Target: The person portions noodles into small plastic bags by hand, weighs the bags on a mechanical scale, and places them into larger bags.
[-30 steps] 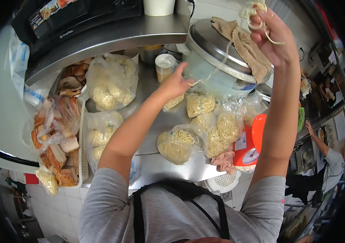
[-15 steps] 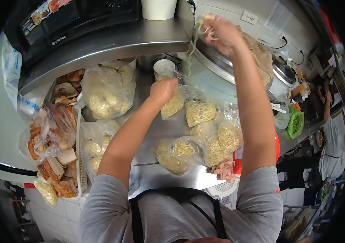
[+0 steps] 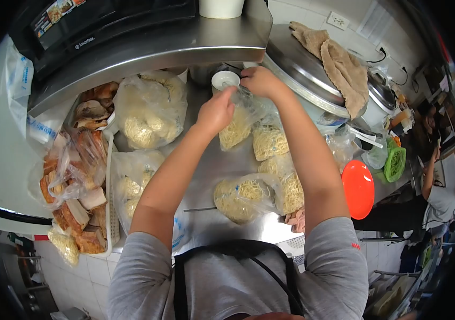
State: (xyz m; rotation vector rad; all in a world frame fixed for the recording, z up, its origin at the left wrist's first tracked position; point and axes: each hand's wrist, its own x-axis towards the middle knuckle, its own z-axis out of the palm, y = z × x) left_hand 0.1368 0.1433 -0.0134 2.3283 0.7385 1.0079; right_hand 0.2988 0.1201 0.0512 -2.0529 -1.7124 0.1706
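My left hand (image 3: 217, 112) is closed in a fist on the gathered mouth of a clear plastic bag of noodles (image 3: 235, 130), on the steel counter. Just right of a white cup (image 3: 225, 80), my right hand (image 3: 262, 82) curls its fingers close to the bag's top edge. Whatever is in those fingers is hidden. Another bag of noodles (image 3: 269, 141) sits against the first. Nearer to me lie more bagged noodles (image 3: 246, 197), partly behind my right forearm.
Bags of pale dough-like noodles (image 3: 147, 112) stand left, by a basket (image 3: 111, 197) of meat pieces (image 3: 81, 213). A steel shelf (image 3: 158, 66) overhangs the back. At right are a large lidded pot (image 3: 302, 64) with a brown cloth (image 3: 345, 74) and a red plate (image 3: 357, 189). A co-worker (image 3: 438, 205) stands far right.
My right hand has come down from above the pot, where noodle strands hung from it, to the bag's top by the cup. My left hand stays at the bag. The view has shifted slightly.
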